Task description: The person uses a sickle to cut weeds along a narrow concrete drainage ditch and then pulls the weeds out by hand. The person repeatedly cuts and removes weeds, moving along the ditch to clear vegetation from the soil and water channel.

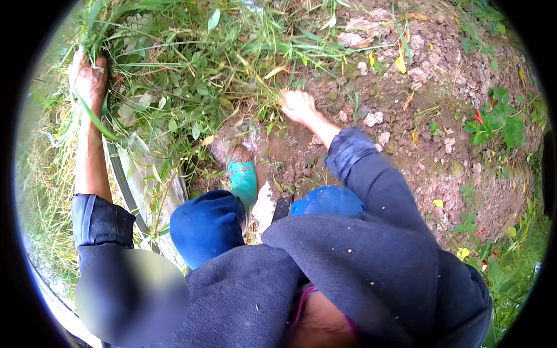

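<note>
My left hand (88,80) is at the upper left, closed around a bunch of long green grass (92,30) whose blades stick out beyond the fingers. My right hand (299,106) is in a fist just above the bare soil, on the stems of a weed (263,85) at the edge of the growth. Between the two hands spreads a tangle of grass and leafy weeds (187,87). Some cut or pulled grass blades (313,48) lie across the soil beyond my right hand. The fingertips of both hands are hidden.
Brown clumpy soil (413,117) slopes away on the right, with pepper plants (500,119) bearing red fruit. A muddy turquoise boot (243,178) stands by my knees. Along the left runs a dark hose or strip (124,182) beside translucent plastic sheeting (152,169).
</note>
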A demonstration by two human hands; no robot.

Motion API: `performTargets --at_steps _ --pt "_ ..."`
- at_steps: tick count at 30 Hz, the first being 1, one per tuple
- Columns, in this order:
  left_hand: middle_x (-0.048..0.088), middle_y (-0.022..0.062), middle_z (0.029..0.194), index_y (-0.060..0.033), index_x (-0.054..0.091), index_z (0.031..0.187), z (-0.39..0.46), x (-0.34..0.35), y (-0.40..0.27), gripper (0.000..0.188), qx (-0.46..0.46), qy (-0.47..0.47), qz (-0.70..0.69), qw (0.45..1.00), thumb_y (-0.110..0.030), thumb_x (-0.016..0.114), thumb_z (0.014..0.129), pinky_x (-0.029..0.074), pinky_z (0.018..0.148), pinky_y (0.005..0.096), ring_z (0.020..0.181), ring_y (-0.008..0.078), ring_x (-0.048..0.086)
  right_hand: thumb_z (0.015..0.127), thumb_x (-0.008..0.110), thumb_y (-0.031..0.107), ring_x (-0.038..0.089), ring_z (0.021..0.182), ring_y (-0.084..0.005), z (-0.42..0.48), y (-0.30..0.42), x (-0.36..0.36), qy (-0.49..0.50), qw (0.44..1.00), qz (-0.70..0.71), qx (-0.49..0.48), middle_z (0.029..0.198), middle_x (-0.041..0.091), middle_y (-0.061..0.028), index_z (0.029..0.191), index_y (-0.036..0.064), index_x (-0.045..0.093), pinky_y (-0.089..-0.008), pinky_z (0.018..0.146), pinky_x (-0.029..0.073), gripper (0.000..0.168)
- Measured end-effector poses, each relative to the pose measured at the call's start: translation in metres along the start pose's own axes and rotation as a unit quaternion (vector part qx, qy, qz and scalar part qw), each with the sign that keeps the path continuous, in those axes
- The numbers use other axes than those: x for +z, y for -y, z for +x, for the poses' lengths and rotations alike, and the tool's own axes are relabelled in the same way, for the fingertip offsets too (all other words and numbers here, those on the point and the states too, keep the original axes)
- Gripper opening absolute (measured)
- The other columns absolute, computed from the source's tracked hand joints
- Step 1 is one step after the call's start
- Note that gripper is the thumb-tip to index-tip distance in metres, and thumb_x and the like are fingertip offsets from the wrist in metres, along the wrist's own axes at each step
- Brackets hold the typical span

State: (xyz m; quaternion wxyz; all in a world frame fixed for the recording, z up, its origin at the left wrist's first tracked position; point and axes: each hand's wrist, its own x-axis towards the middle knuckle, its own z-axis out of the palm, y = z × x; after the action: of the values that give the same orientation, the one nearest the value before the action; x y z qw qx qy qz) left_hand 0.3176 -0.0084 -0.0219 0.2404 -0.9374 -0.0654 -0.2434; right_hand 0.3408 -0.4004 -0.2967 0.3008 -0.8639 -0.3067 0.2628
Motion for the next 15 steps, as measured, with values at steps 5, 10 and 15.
performTargets --at_steps 5,10,15 --pt "0.05 0.0204 0.111 -0.0018 0.047 0.113 -0.003 0.003 0.002 0.05 -0.015 0.006 -0.043 0.999 -0.03 0.057 0.072 0.03 0.094 0.0436 0.104 0.0366 0.044 0.069 0.05 0.022 0.059 0.071 -0.0361 -0.003 0.008 0.011 -0.052 0.992 0.061 0.097 0.072 0.06 -0.0168 0.079 0.007 0.057 -0.045 0.061 0.046 0.02" --pt "0.055 0.0171 0.106 -0.0042 0.051 0.111 -0.008 0.025 0.021 0.051 -0.019 -0.043 -0.003 0.999 -0.034 0.057 0.07 0.04 0.085 0.0388 0.096 0.032 0.052 0.069 0.051 0.019 0.06 0.056 -0.0292 -0.002 -0.012 0.019 0.103 0.992 -0.071 -0.016 0.061 0.059 -0.0146 0.072 0.005 0.055 -0.0418 0.051 0.046 0.016" --pt "0.052 0.0175 0.108 -0.0041 0.05 0.11 -0.005 0.021 0.014 0.043 0.062 -0.073 -0.038 0.995 -0.024 0.053 0.072 0.037 0.087 0.0397 0.098 0.0336 0.049 0.065 0.053 0.024 0.059 0.056 -0.0296 0.001 -0.02 0.024 0.164 0.984 -0.06 0.045 0.06 0.059 -0.0106 0.059 0.007 0.057 -0.0392 0.053 0.047 0.019"
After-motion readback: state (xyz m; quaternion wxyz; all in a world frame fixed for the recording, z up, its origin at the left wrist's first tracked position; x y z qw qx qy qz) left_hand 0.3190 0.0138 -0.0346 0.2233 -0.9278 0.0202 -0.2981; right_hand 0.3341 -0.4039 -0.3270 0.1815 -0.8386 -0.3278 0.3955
